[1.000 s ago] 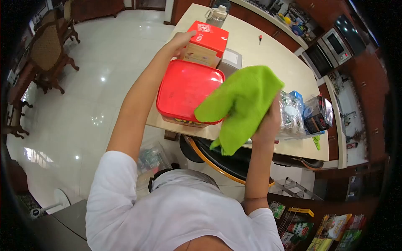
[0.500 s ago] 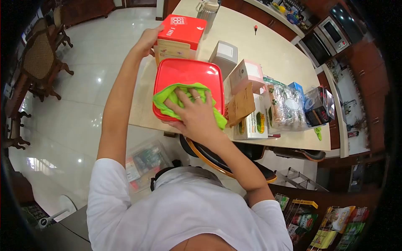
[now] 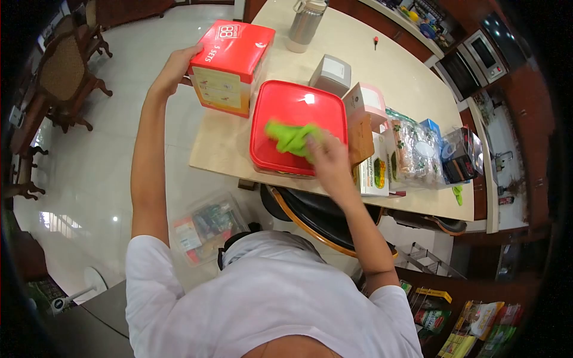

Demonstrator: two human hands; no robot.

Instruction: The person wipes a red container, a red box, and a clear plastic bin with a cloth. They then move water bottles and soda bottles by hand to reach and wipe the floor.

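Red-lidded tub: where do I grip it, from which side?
Probably grip the red-lidded tub under its lid's left rim, from the left: that straight side faces tabletop, while a brown packet crowds the right side. The right hand holds a green cloth over the lid.

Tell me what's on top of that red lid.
A bunched green cloth, held in the right hand, is over the red lid. The patch beneath them is covered and can't be seen.
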